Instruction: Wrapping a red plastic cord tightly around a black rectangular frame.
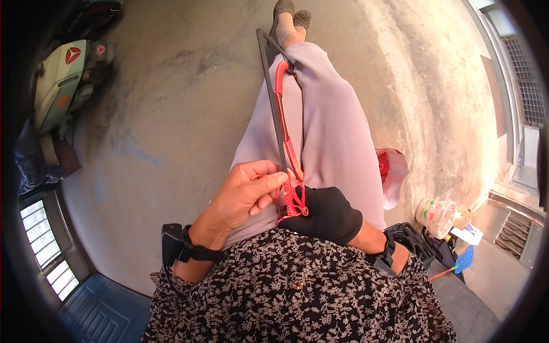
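A dark thin bar (pixel 271 86), bent at its far end, runs along my lap from my shins to my hands. Beside it lies a curved strip (pixel 279 80), partly covered in red. At the near end, red cord (pixel 293 200) is wound and looped in several turns. My bare left hand (pixel 249 188) pinches thumb and forefinger together at the cord and bar. In a black glove, my right hand (pixel 329 214) is closed around the near end, the cord lying over its fingers. What sits inside its grip is hidden.
A red and white plastic bag (pixel 392 171) lies right of my legs. Further right are a white tub (pixel 434 217) and a blue fly swatter (pixel 464 258). A scooter (pixel 63 86) stands far left; a blue plastic seat (pixel 106 308) is at lower left.
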Available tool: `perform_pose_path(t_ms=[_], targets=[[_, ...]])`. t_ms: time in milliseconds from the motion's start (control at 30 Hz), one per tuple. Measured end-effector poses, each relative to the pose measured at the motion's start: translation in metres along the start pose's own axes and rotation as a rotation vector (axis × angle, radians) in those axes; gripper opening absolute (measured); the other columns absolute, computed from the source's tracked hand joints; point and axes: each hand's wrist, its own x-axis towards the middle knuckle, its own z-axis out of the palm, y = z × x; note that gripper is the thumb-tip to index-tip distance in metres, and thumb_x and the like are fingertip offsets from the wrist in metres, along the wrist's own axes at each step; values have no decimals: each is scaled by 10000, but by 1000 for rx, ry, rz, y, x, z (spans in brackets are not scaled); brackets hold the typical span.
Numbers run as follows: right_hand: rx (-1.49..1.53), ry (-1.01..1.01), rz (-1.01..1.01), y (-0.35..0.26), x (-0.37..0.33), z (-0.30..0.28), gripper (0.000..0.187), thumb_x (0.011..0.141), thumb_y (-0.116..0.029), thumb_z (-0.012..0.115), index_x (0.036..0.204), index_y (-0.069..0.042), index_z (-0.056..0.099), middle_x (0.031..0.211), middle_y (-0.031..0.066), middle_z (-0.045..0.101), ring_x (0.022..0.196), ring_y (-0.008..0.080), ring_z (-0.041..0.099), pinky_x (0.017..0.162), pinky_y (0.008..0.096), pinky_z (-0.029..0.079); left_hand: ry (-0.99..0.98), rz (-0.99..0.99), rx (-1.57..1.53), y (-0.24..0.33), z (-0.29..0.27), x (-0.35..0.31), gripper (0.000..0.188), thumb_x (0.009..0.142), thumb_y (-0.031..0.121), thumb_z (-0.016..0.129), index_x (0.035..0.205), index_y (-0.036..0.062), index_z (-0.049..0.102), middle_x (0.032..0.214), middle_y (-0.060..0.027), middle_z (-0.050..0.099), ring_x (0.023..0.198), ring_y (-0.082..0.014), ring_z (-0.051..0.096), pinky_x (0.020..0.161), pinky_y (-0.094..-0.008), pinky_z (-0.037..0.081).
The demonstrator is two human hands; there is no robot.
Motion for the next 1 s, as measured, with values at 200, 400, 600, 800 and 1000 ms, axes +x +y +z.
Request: perform_pose_path(t_ms=[200, 400, 600, 800, 1000], targets=[[442, 70, 280, -15, 6, -35, 243, 860, -210, 649, 1049, -63, 610, 816, 81, 656, 722, 158, 645, 685, 311, 516, 289, 215, 26, -12, -2, -18, 223, 967, 170, 544, 1086, -10, 599, 738, -12, 578, 466, -20, 423, 373, -162, 297], [895, 172, 316, -3, -1, -52, 143, 857, -85, 587, 978, -10, 589, 758, 0, 556, 567, 63, 487, 519, 207, 389, 238, 67, 125, -13, -6, -52, 177, 962, 126, 533, 1056, -10, 596, 663, 1, 537, 437, -21, 406, 364, -167, 306], [906, 72, 150, -2, -18, -48, 225, 829, -21, 525, 1051, 1, 556, 772, 3, 536, 562, 68, 473, 515, 203, 372, -3, -39, -152, -26, -22, -57, 155, 962, 128, 522, 910, 1, 594, 686, -42, 536, 455, -59, 444, 358, -169, 317], [1210, 173, -5, 5, -25, -47, 214, 931, -221, 532, 1009, -22, 532, 725, -17, 455, 584, 70, 429, 528, 207, 340, -52, 33, -350, -29, -15, -66, 212, 982, 159, 479, 900, -8, 581, 882, -112, 574, 625, -128, 567, 421, -174, 437], [1287, 529, 59, 25, -11, -56, 213, 938, -244, 566, 1025, -49, 557, 699, -6, 486, 601, 87, 471, 552, 231, 386, -331, 97, -478, -43, -22, -66, 212, 976, 172, 486, 861, 11, 564, 939, -143, 597, 789, -159, 632, 476, -184, 481]])
